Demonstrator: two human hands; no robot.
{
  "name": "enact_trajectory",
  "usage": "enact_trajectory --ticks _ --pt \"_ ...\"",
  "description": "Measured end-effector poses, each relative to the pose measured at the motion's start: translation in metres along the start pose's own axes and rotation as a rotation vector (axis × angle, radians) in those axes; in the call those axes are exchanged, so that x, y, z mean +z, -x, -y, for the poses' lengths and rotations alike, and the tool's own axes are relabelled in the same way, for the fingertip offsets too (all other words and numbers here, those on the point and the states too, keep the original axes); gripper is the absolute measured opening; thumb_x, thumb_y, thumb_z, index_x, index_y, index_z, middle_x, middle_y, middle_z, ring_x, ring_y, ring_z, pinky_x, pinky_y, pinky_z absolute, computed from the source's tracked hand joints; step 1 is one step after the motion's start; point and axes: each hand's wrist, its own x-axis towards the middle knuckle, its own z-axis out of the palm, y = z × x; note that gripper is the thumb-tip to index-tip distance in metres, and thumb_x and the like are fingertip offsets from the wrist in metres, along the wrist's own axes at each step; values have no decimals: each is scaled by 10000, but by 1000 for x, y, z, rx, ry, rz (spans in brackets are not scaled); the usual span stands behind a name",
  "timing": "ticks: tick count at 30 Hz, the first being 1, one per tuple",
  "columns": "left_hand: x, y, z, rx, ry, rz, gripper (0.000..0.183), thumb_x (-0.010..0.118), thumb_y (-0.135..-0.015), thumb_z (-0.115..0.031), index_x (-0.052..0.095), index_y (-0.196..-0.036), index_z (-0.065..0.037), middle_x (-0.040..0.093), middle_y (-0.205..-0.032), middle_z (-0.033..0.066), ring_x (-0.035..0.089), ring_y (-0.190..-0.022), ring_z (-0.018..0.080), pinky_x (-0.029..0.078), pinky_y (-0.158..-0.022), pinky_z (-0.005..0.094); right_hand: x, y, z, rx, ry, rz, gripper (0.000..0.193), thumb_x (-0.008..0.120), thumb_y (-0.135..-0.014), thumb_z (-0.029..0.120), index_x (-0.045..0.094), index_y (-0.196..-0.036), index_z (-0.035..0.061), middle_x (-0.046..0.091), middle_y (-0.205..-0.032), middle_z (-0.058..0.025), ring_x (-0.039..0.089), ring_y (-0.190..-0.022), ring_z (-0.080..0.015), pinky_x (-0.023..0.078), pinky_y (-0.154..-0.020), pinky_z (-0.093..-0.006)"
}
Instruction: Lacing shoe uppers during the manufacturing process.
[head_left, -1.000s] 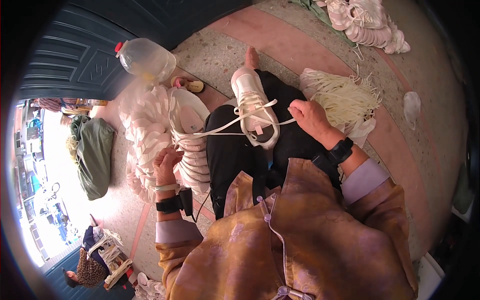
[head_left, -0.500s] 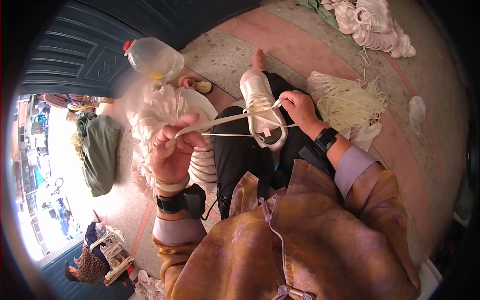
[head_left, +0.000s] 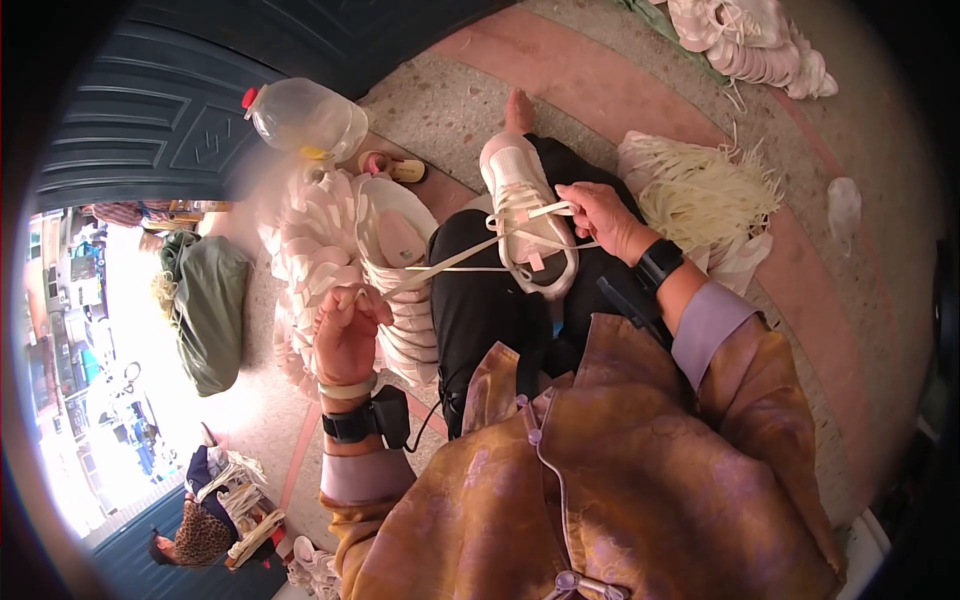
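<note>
A white and pale pink sneaker (head_left: pixel 512 162) rests at my black-trousered thighs, its toe pointing away from me and its opening toward me. A flat, cream shoelace (head_left: pixel 452 262) runs from its eyelets to both sides. My left hand (head_left: pixel 350 330), left of the shoe, is closed with the lace pinched at its fingertips. Just right of the shoe, my right hand (head_left: pixel 600 218) grips another stretch of the lace between thumb and fingers. The lace is drawn nearly straight toward the left hand. Its exact ends are hidden in my fingers.
Stacked white shoes (head_left: pixel 395 300) stand close by my left hand. To my right lies a heap of cream laces (head_left: pixel 695 195). A clear jug (head_left: pixel 308 120), a sandal (head_left: pixel 395 167), a green sack (head_left: pixel 205 310) and more shoes (head_left: pixel 745 45) surround me. Another person (head_left: pixel 195 530) sits at lower left.
My left hand has curled its spread fingers closed and dropped slightly. The lace between the hands now slopes more steeply. My right hand stays beside the shoe, still gripping.
</note>
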Motion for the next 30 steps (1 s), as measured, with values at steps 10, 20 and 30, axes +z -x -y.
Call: enact_trajectory --ticks 10,20,30 --pt "-24 26 25 -193 -125 -250 240 468 -880 -227 551 -791 -20 587 -707 95 554 -628 178 445 -595 277 -11 3 -3 -326 542 -205 245 544 -837 255 519 -699 54 461 -598 19 382 -478 -61 304 -435 -236" --pt "-22 28 29 -235 -322 -329 250 528 -855 -225 579 -716 -24 573 -643 56 529 -556 122 430 -553 231 -19 48 -1 -413 1245 -34 264 637 -712 289 537 -680 46 560 -605 -127 562 -583 -298 427 -526 -378" --pt "-21 43 33 -281 -391 -390 160 556 -812 -136 579 -699 -24 556 -601 43 507 -523 103 414 -519 213 14 18 -19 -491 1452 -140 227 559 -761 284 565 -727 60 598 -685 -126 598 -656 -303 468 -585 -410"
